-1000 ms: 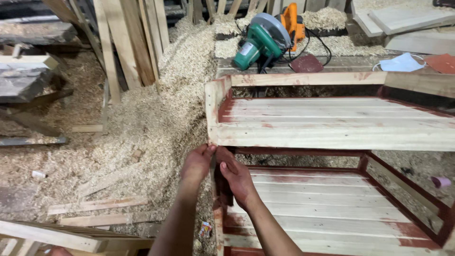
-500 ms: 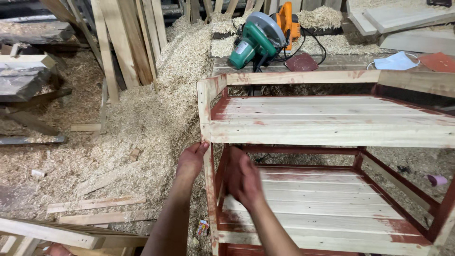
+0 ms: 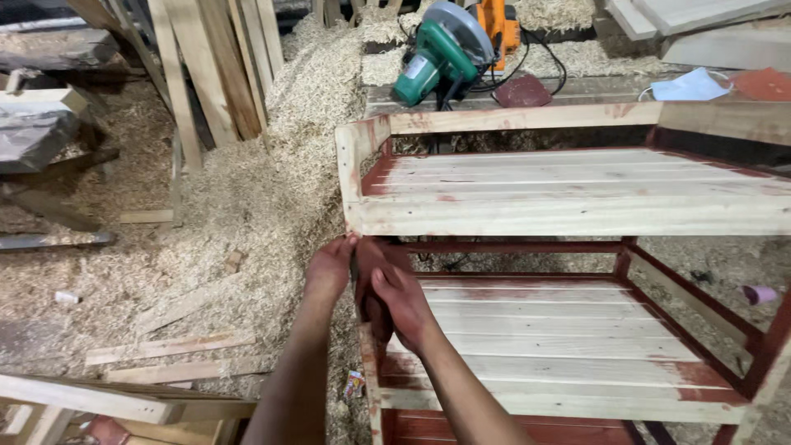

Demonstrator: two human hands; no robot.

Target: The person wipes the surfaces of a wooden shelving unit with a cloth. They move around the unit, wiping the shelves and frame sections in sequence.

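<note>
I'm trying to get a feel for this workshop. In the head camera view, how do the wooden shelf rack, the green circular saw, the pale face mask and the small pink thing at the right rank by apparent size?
1. Wooden shelf rack, by far the largest.
2. Green circular saw.
3. Pale face mask.
4. Small pink object.
The saw and mask lie farther from the camera, so they may look smaller than they are.

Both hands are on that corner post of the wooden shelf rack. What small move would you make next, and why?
Probably slide both hands a little down the corner post. The left hand and right hand sit just under the top shelf, with the post pressed between them. Red paint patches remain on the lower rail, so the stretch below looks unworked.
</note>
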